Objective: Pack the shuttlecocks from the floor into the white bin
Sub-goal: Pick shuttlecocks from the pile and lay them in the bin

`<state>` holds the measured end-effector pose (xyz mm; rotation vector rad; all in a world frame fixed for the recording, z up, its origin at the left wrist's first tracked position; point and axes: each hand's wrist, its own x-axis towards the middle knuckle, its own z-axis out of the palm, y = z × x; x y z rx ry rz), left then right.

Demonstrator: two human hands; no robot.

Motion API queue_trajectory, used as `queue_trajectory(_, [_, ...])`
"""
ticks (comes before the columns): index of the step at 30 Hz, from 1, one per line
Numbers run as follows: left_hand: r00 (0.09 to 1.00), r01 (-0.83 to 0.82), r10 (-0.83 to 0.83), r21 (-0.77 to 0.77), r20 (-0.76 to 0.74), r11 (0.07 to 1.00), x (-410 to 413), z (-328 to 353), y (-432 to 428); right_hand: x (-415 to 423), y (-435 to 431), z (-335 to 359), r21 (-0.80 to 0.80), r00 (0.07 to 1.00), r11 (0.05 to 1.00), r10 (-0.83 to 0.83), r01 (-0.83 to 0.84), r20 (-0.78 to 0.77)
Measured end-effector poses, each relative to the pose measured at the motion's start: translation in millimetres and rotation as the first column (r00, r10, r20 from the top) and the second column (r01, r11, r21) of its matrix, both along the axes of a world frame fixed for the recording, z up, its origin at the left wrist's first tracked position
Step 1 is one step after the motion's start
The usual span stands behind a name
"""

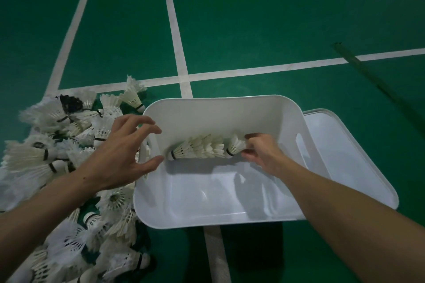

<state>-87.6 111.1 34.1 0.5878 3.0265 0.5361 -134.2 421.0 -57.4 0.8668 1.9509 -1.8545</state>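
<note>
The right hand (259,151) is seen inside the white bin (207,112), its fingers and thumb pinched on the feather end of a nested row of shuttlecocks (202,149). The row is held lying sideways near the far wall, corks pointed left, and a shadow is cast on the bin bottom below it. The left hand (124,151) is held released, fingers spread and grasping nothing, over the bin's left rim. Its thumb tip is just beside the row's cork end; contact cannot be told.

A pile of shuttlecocks (57,145) is left loose on the green court floor (253,18), just beside the bin's left wall and partly hidden by the left forearm. A white lid (345,156) is laid flat at the bin's right side and is overlapped by the bin's right edge. White lines (184,76) are crossed just beyond the bin. A dark pole (368,76) is seen lying slantwise on the floor at upper right.
</note>
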Motion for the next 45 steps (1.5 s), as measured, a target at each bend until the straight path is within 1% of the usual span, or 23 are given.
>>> queue_trajectory(1, [1.0, 0.0, 0.0, -0.001, 0.003, 1.0, 0.3, -0.4, -0.2, 1.1, 0.6, -2.1, 0.096, 0.996, 0.992, 0.084, -0.082, -0.023])
queue_trajectory(2, [1.0, 0.005, -0.005, -0.005, 0.002, 1.0, 0.4, -0.9, -0.7, 2.8, 0.2, -1.9, 0.217, 0.982, 0.96, 0.188, -0.175, -0.036])
queue_trajectory(4, [1.0, 0.013, -0.013, -0.014, -0.001, 1.0, 0.5, -2.2, -2.6, 5.0, -1.6, -2.1, 0.43, 0.937, 0.855, 0.345, -0.289, -0.056])
queue_trajectory(6, [1.0, 0.008, -0.008, -0.022, 0.0, 1.0, -0.2, -3.1, -3.5, 4.7, -2.7, -0.9, 0.556, 0.904, 0.772, 0.419, -0.308, -0.081])
queue_trajectory(9, [1.0, 0.01, -0.01, -0.019, -0.009, 1.0, -0.7, -3.5, -2.9, 2.5, -1.1, 0.4, 0.717, 0.876, 0.636, 0.477, -0.286, -0.073])
queue_trajectory(11, [1.0, 0.014, -0.014, -0.013, -0.015, 1.0, -0.6, -2.9, -2.3, 1.4, 2.0, 0.5, 0.752, 0.874, 0.599, 0.482, -0.273, -0.067])
queue_trajectory(14, [1.0, 0.012, -0.013, -0.014, -0.011, 1.0, -1.1, -2.3, -2.0, 3.6, 5.3, 2.5, 0.706, 0.893, 0.649, 0.446, -0.283, -0.051])
queue_trajectory(19, [0.999, 0.036, -0.036, -0.014, -0.033, 0.999, -1.9, -3.8, -4.3, 4.5, 2.7, -1.7, 0.608, 0.92, 0.757, 0.377, -0.24, -0.105])
queue_trajectory(23, [0.996, 0.074, -0.076, -0.051, -0.048, 0.996, -3.8, -2.2, -5.1, 2.6, -1.9, -3.2, 0.497, 0.906, 0.805, 0.415, -0.325, -0.079])
queue_trajectory(25, [0.992, 0.101, -0.107, -0.082, -0.07, 0.991, -7.6, -1.1, -5.2, 0.2, -3.8, -5.0, 0.444, 0.896, 0.816, 0.439, -0.369, -0.063])
queue_trajectory(28, [0.99, 0.115, -0.12, -0.067, -0.069, 0.991, -15.2, 0.3, -2.3, -3.3, -6.9, -7.2, 0.361, 0.887, 0.837, 0.458, -0.411, -0.054])
queue_trajectory(32, [0.992, 0.121, -0.122, -0.029, -0.032, 0.992, -20.4, -6.9, 4.5, -4.5, -11.1, -13.8, 0.304, 0.877, 0.844, 0.478, -0.443, -0.051])
queue_trajectory(35, [0.991, 0.132, -0.132, -0.001, -0.03, 0.991, -20.1, -10.8, 7.3, -2.3, -8.7, -21.0, 0.304, 0.863, 0.833, 0.501, -0.463, -0.06])
queue_trajectory(37, [0.991, 0.13, -0.129, 0.01, -0.03, 0.991, -19.2, -9.7, 7.4, -3.2, -5.7, -23.6, 0.301, 0.857, 0.83, 0.511, -0.47, -0.07])
queue_trajectory(40, [0.99, 0.132, -0.132, -0.005, -0.047, 0.991, -15.2, -9.0, 6.7, -8.2, -3.9, -22.5, 0.256, 0.868, 0.851, 0.491, -0.459, -0.077])
queue_trajectory(45, [0.993, 0.115, -0.115, -0.013, -0.037, 0.993, -14.3, -7.5, 5.5, -14.8, 2.7, -18.6, 0.172, 0.888, 0.879, 0.457, -0.445, -0.04])
